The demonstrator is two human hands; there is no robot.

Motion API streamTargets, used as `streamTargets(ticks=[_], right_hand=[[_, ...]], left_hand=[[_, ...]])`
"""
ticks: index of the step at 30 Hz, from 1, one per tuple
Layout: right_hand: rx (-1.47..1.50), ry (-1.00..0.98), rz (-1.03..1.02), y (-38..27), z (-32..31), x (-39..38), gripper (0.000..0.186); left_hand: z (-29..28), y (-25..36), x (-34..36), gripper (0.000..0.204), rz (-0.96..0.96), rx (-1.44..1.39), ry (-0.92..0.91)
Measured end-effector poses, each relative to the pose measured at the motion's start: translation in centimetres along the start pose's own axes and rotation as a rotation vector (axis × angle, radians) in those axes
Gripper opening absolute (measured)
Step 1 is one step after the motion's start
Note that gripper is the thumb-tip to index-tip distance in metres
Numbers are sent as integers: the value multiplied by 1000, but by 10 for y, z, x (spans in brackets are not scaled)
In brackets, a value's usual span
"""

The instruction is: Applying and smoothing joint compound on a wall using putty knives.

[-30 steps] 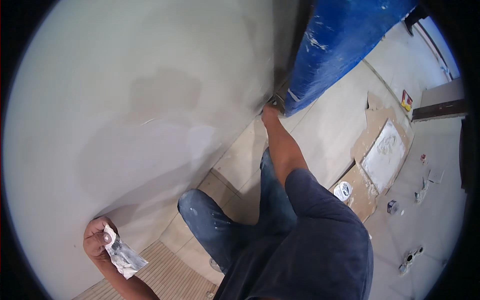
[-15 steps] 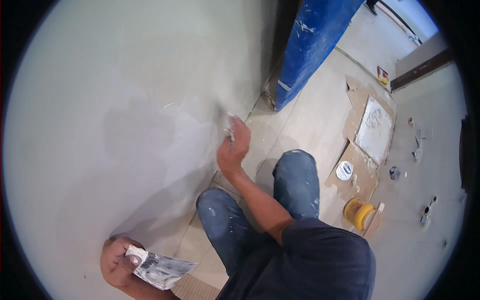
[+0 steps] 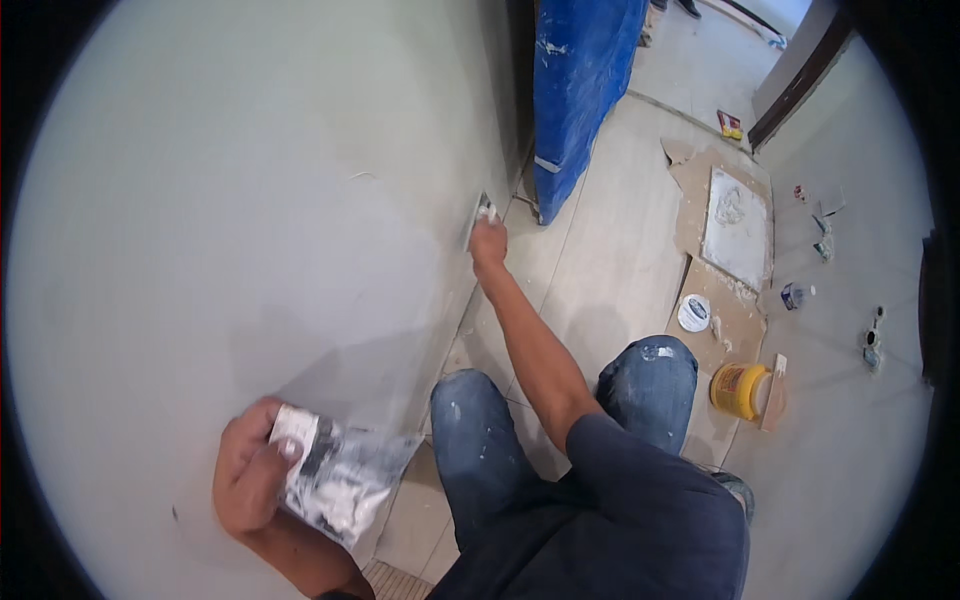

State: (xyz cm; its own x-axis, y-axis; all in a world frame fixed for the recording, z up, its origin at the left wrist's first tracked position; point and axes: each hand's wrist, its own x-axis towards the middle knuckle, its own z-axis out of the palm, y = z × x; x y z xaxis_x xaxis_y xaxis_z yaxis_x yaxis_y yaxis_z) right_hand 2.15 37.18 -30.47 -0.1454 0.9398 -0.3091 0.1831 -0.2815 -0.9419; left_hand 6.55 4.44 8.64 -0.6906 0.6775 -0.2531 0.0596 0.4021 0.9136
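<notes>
My left hand [image 3: 245,470] grips a wide putty knife [image 3: 318,485] by its white, smeared handle, thumb on top. A lump of white putty [image 3: 350,508] sits on its blade, which faces up beside the wall. My right arm is stretched forward, low along the pale wall [image 3: 250,230]. The right hand [image 3: 489,243] is closed round a second putty knife [image 3: 484,208], whose blade lies at the wall surface near the floor. Much of that knife is hidden by my fingers.
A blue-covered panel [image 3: 580,110] stands ahead at the wall's end. To the right, cardboard [image 3: 690,215] carries a putty-smeared white board [image 3: 738,230] and a round lid [image 3: 694,312]. A yellow tub [image 3: 738,390] stands behind my right knee. Another person's feet [image 3: 688,7] show far off.
My right hand has reached farther forward along the wall with its knife. The left hand has shifted slightly forward, its blade now showing more putty. The whole view has turned a little.
</notes>
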Motion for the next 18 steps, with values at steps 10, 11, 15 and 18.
streamTargets(ticks=[10,11,15,18], right_hand=[[93,-144,-946,-226,-77,-220,31],[93,-216,-997,-231,-92,-220,30],[6,-296,-701,-229,-161,-200,27],[185,-313,-662,-200,-217,-220,25]], left_hand=[[1,-57,-7,24,98,-488,-70],[5,-62,-9,24,97,-491,-67],[53,-87,9,31,270,-896,61],[100,-97,28,26,166,-1048,205]])
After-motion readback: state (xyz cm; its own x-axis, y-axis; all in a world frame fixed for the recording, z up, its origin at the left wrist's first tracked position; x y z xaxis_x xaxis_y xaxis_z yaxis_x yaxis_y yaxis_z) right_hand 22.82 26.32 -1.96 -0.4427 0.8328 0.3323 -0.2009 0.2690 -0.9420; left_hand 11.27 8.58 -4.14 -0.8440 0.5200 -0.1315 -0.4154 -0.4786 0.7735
